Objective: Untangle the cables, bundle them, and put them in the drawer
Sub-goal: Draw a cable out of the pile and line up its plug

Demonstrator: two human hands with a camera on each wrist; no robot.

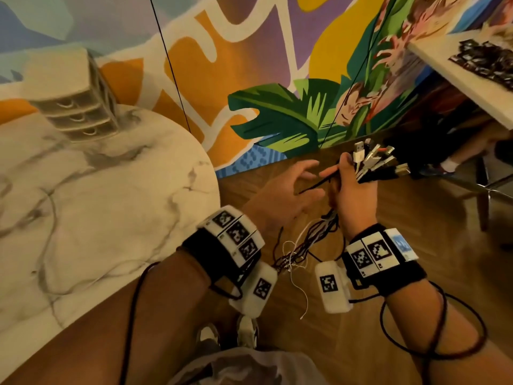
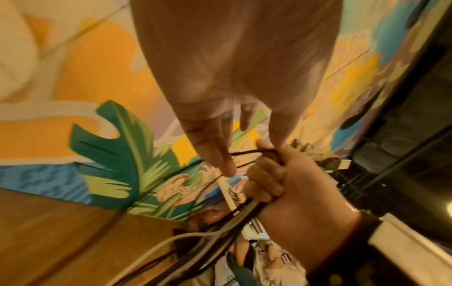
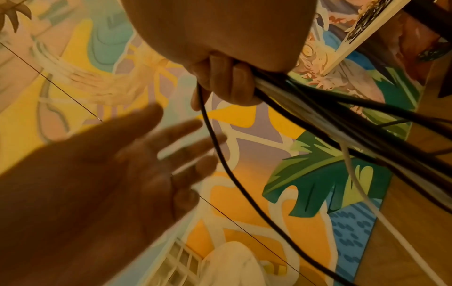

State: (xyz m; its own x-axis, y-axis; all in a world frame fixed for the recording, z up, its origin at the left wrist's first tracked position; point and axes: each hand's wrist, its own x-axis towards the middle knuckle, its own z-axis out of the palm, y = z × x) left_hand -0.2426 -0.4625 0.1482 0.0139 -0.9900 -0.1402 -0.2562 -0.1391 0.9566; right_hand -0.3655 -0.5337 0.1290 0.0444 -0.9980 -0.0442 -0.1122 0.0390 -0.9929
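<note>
Right hand (image 1: 354,190): fingers curled round a bundle of cables (image 1: 311,240); the grip is closed on them, with the plugs (image 1: 374,159) fanning out above the fist toward 1 o'clock.
Cables: black and white strands hang below the right hand toward 7 o'clock, between the two wrists and above the wooden floor (image 1: 402,218) (the lower ends trail loose, one thin white strand lowest).
Loose black cable (image 3: 220,154): leaves the right fist and curves down in front of the left fingers; in the head view its end lies across the gap between the two hands.
Left hand (image 1: 283,195): grip wide, fingers straight and spread, palm turned toward the right hand, at 9 o'clock of it. Whether the fingertips touch the loose black cable cannot be told (motion blur in both wrist views).
Drawer unit (image 1: 75,107): small, pale, three drawers, all closed, standing on the round marble table (image 1: 111,204) at 10 o'clock of the hands, well apart from the cables.
Wall (image 1: 263,65): painted mural with green leaves, behind the table.
Second table (image 1: 458,68): at 2 o'clock, carrying dark small items (too blurred to identify).
</note>
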